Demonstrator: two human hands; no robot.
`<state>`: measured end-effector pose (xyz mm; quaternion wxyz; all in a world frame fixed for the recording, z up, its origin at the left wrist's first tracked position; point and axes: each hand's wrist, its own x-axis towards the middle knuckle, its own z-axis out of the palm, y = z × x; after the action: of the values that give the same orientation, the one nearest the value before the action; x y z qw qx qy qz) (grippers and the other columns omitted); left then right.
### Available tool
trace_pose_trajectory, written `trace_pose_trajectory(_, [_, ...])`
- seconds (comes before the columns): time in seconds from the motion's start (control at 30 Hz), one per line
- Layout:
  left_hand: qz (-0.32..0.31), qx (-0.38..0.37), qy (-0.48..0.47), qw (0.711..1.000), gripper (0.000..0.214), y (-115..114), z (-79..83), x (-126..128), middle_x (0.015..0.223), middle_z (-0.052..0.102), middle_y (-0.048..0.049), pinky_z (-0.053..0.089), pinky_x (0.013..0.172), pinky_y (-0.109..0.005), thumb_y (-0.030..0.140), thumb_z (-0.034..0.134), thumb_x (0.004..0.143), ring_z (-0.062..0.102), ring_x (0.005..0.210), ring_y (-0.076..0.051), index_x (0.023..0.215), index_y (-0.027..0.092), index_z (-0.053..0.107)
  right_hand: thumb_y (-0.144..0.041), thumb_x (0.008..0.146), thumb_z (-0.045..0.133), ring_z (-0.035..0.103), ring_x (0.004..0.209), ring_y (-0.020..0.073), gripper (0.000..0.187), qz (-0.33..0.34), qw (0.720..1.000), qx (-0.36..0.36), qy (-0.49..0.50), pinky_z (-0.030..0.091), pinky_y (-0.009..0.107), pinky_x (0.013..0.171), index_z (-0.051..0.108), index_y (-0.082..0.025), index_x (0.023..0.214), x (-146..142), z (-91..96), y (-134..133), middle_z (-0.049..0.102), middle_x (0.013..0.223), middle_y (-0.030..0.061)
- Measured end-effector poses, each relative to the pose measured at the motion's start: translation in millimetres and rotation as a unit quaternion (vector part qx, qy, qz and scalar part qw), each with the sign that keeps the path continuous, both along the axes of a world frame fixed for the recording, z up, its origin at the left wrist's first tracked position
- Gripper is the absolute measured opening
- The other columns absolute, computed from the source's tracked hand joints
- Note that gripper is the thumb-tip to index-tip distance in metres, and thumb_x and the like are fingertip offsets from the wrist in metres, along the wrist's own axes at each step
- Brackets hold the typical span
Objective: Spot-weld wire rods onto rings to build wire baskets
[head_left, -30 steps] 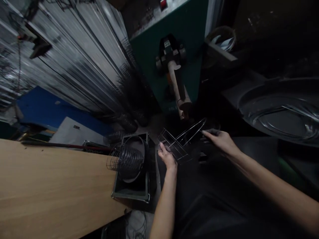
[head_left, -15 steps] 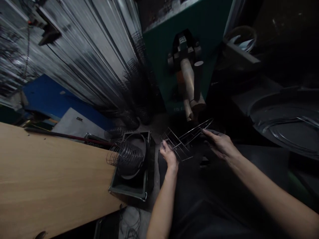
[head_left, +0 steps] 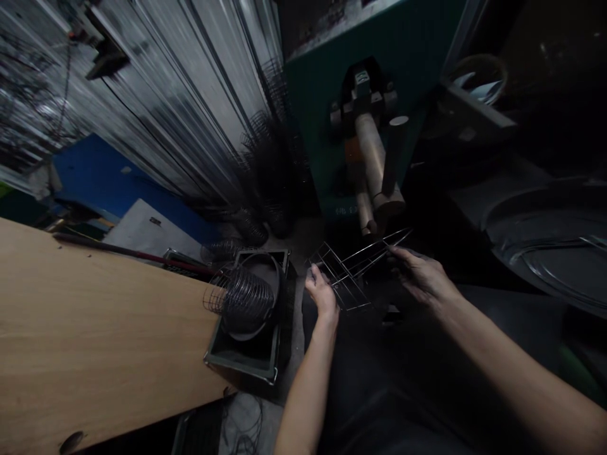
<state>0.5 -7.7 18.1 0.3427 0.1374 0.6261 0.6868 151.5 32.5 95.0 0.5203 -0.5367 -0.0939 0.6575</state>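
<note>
Both my hands hold a thin wire grid frame (head_left: 353,268) below a green machine. My left hand (head_left: 322,296) grips its left edge with closed fingers. On the right, my right hand (head_left: 420,275) pinches the long wires of the frame. Just above the frame a tan cylindrical arm (head_left: 374,167) sticks out of the green machine (head_left: 379,57), ending close to the wires.
A wooden board (head_left: 95,341) fills the lower left. Beside it a dark box (head_left: 251,341) holds a stack of wire rings (head_left: 241,297). More dark wire pieces (head_left: 270,170) lean against a corrugated metal wall (head_left: 180,95). A round metal tray (head_left: 550,246) lies right.
My view has shifted slightly, so the machine and tray sit further right. Both hands keep hold of the wire frame, which now lies a little flatter under the tan arm.
</note>
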Motion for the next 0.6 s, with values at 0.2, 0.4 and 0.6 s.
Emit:
trace_pose_trajectory(0.2, [-0.006, 0.013, -0.015, 1.000, 0.049, 7.4, 4.5, -4.3, 0.054, 0.031, 0.0086, 0.024, 0.046, -0.019, 0.066, 0.056, 0.077, 0.029, 0.046, -0.006, 0.079, 0.017, 0.056, -0.004, 0.074, 0.069, 0.057, 0.051, 0.0069, 0.014, 0.004, 1.000, 0.005, 0.004, 0.041, 0.010, 0.036, 0.065, -0.014, 0.066, -2.4, 2.5, 6.3, 0.062, 0.063, 0.0008])
trace_pose_trajectory(0.4, [-0.023, 0.002, -0.044, 0.999, 0.046, 6.8, 11.5, -5.8, 0.052, 0.030, 0.0091, 0.020, 0.044, -0.019, 0.061, 0.059, 0.078, 0.026, 0.044, -0.004, 0.082, 0.015, 0.058, -0.003, 0.076, 0.066, 0.056, 0.051, 0.0069, 0.018, 0.003, 1.000, -0.006, -0.004, 0.040, 0.011, 0.037, 0.064, -0.016, 0.063, -4.5, 4.4, 10.6, 0.062, 0.063, 0.0005])
trace_pose_trajectory(0.6, [-0.027, 0.020, -0.077, 0.996, 0.042, 9.8, 12.5, -4.5, 0.052, 0.028, 0.0098, 0.018, 0.043, -0.019, 0.057, 0.059, 0.079, 0.024, 0.043, -0.004, 0.085, 0.015, 0.059, -0.009, 0.082, 0.066, 0.057, 0.053, 0.0080, 0.014, 0.020, 0.999, -0.007, 0.027, 0.040, 0.013, 0.039, 0.067, -0.016, 0.070, 6.3, 4.3, 0.3, 0.063, 0.065, 0.0007])
